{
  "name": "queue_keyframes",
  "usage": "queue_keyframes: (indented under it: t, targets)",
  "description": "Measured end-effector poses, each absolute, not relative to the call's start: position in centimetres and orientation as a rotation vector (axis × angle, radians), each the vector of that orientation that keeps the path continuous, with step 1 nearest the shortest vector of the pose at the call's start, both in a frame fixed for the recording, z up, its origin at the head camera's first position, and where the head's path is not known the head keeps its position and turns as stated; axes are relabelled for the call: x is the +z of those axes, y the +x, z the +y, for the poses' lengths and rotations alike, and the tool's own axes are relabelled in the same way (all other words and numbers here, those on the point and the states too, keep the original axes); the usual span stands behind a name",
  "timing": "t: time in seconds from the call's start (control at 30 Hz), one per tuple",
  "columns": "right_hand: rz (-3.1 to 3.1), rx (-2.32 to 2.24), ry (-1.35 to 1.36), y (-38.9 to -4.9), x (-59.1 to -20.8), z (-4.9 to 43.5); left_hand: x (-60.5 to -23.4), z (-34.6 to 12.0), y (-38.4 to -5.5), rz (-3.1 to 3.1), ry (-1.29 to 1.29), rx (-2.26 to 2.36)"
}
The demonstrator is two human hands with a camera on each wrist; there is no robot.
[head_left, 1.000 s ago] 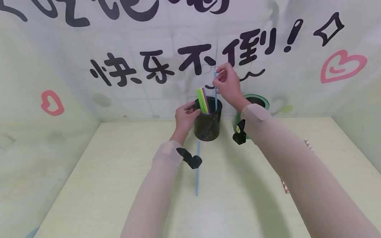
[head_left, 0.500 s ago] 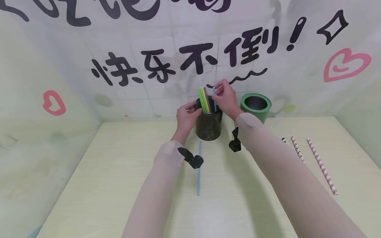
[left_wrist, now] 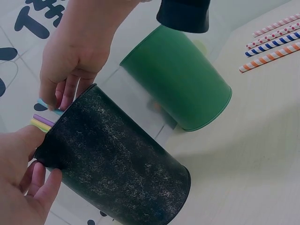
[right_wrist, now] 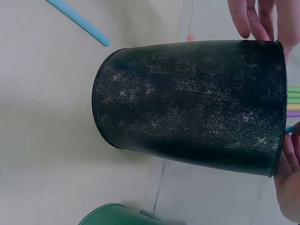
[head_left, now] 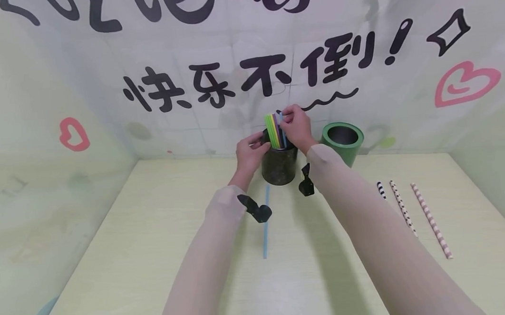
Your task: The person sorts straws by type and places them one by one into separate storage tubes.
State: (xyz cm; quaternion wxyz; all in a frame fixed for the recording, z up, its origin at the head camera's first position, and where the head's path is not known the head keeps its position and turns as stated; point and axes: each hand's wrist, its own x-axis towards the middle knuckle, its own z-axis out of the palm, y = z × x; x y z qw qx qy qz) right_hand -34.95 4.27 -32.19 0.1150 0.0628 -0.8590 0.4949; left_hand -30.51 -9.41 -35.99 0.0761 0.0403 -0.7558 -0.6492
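Note:
A dark, speckled cylindrical cup [head_left: 279, 169] stands near the back wall, with several green, yellow and purple drinking straws [head_left: 271, 131] leaning in it. My left hand [head_left: 250, 154] grips the cup's rim on its left side, thumb and fingers on either side of the wall in the left wrist view. At the rim's right side, my right hand [head_left: 299, 127] pinches a blue straw [head_left: 284, 139] whose lower part is down inside the cup. The cup wall hides the straws' lower ends. Another blue straw [head_left: 265, 242] lies on the table in front of the cup.
A green cup [head_left: 347, 148] stands just right of the dark one, partly behind my right sleeve. Striped and dotted paper straws [head_left: 431, 222] lie on the table's right side, some hidden by that sleeve. A white printed sheet [head_left: 212, 40] covers the back wall.
My right hand has come down with the blue straw, lowering it into the dark cup and bringing it closer to the other straws. The left hand keeps its hold on the rim.

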Motion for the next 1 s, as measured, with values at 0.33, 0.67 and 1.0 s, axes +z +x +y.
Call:
queue_keyframes:
  t: [0.33,0.67,1.0]
  targets:
    - [-2.518,1.477,0.09,-35.03,-31.91,4.17,-35.71,-9.17,-30.46,-2.276,0.114,-1.943]
    - [-2.581,1.433,0.029,-35.24,-32.0,3.89,-35.77,-9.25,-30.45,-2.279,0.114,-1.945]
    - [-2.581,1.47,0.019,-35.12,-32.05,3.79,-35.85,-9.36,-30.48,-2.276,0.128,-1.946]
